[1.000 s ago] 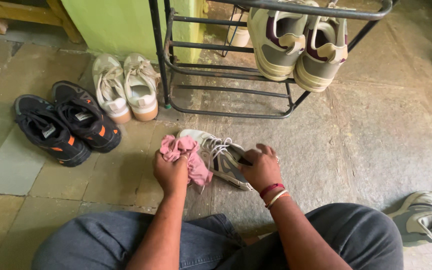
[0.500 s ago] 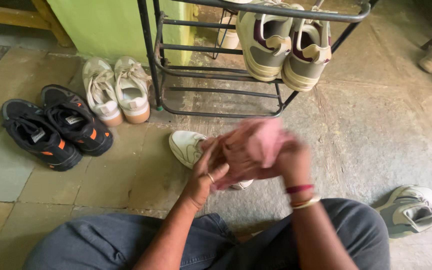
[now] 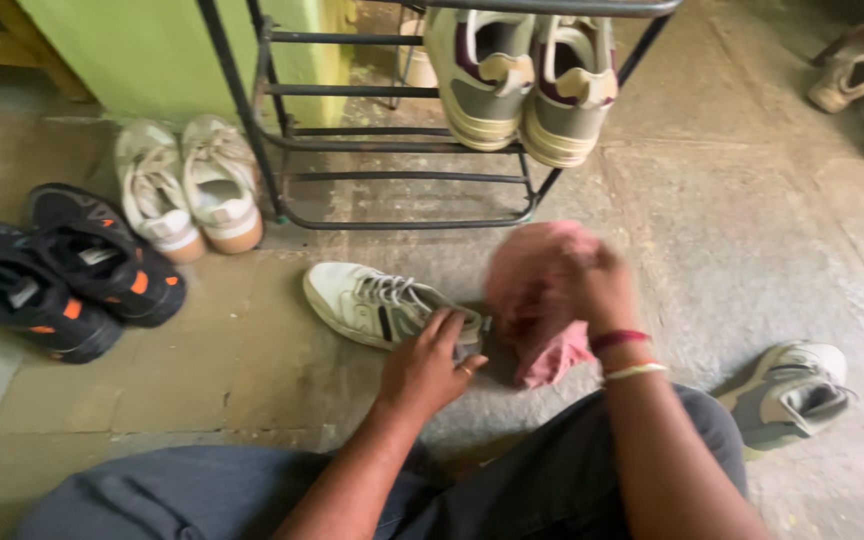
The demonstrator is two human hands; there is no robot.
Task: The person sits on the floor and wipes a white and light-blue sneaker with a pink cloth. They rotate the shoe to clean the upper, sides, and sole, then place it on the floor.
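Here we are on the stone floor (image 3: 752, 250), and the left hand (image 3: 430, 368) is down on the white sneaker (image 3: 377, 303), fingers curled over the heel collar and gripping it, pinning the shoe flat, toe pointing left. The right hand (image 3: 592, 285) is up just beside it, closed around a bunched pink cloth (image 3: 542, 300); it's blurred, so exactly how tight the fist is, I can't tell, but the cloth is clearly in it and a corner hangs down past the wrist.

How far along? Judging by the scene, the wiping looks mid-way: cloth off the shoe right now, this sneaker in hand, and its likely partner, a grey-white sneaker (image 3: 792, 395), lies on its own well off to the right by the knee. The cream and maroon pair (image 3: 517, 80) sits heels-out on the black metal rack (image 3: 282, 130).

Textures now: the sneaker is smooth white with grey side panels and white laces; the cloth is soft, crumpled, worn. The floor is rough, mottled grey slab. Left of the rack, a cream pair (image 3: 187, 190) with tan soles, and further left a black pair (image 3: 62, 270) with orange flashes, chunky and matte.
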